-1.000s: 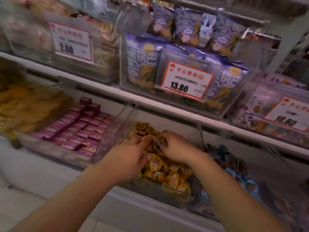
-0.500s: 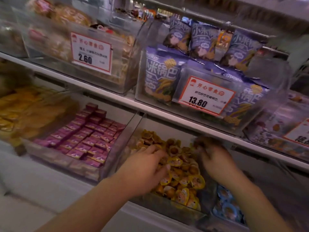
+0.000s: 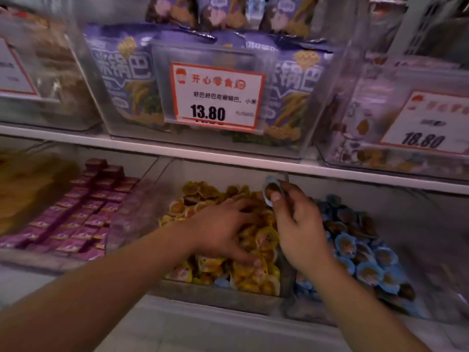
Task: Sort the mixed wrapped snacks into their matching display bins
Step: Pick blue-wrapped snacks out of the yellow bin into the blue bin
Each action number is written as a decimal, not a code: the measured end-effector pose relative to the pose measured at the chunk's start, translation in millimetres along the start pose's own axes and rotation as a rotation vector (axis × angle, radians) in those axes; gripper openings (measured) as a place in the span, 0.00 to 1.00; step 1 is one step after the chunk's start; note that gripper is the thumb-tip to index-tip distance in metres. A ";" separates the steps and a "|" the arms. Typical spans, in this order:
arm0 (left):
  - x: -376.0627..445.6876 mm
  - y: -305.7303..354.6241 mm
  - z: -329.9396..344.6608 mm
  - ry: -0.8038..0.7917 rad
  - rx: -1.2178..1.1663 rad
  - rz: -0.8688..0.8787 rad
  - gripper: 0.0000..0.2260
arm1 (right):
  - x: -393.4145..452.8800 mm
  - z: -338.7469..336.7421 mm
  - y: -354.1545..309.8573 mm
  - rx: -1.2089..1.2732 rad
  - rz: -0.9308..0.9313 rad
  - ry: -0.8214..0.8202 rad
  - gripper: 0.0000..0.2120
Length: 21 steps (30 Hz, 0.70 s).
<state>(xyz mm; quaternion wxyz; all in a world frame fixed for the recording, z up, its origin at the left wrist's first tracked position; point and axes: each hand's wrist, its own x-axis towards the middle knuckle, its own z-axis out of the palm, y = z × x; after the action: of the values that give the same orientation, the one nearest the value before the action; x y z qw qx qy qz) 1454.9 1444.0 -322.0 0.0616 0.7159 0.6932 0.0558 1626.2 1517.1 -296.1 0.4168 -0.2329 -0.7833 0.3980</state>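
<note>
A clear bin (image 3: 223, 297) on the lower shelf holds a heap of yellow-wrapped round snacks (image 3: 253, 273). My left hand (image 3: 223, 229) lies flat on that heap with fingers spread. My right hand (image 3: 297, 224) pinches a blue-wrapped round snack (image 3: 272, 189) between thumb and fingers, raised above the divider between the yellow bin and the bin of blue-wrapped snacks (image 3: 365, 255) to the right. One blue wrapper (image 3: 221, 283) lies among the yellow ones at the bin's front.
To the left is a bin of purple square packets (image 3: 83, 219). The shelf edge (image 3: 228, 158) runs just above the hands. Above it stand bins of purple crisp bags with a 13.80 price card (image 3: 215, 96) and an 18.80 card (image 3: 426, 123).
My right hand has lifted out of the yellow heap holding a blue-wrapped snack. My left hand stayed on the heap. The view has shifted closer and to the right.
</note>
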 end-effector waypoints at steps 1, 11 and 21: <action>4.9 -10.8 0.2 0.040 -0.001 -0.034 0.38 | -0.1 0.1 1.3 -0.001 -0.004 0.004 0.08; 5.1 -29.8 -28.8 0.087 0.048 -0.222 0.37 | -1.0 -0.2 6.5 0.028 0.060 -0.028 0.09; -23.8 -35.9 -10.3 -0.021 0.441 0.024 0.25 | -3.0 1.7 2.1 -0.013 0.043 -0.007 0.08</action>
<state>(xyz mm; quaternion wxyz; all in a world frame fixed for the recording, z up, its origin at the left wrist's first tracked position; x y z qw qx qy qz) 1417.0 1421.4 -317.6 -0.0898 0.7209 0.6793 -0.1039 1626.4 1515.5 -299.8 0.4040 -0.2510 -0.7823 0.4023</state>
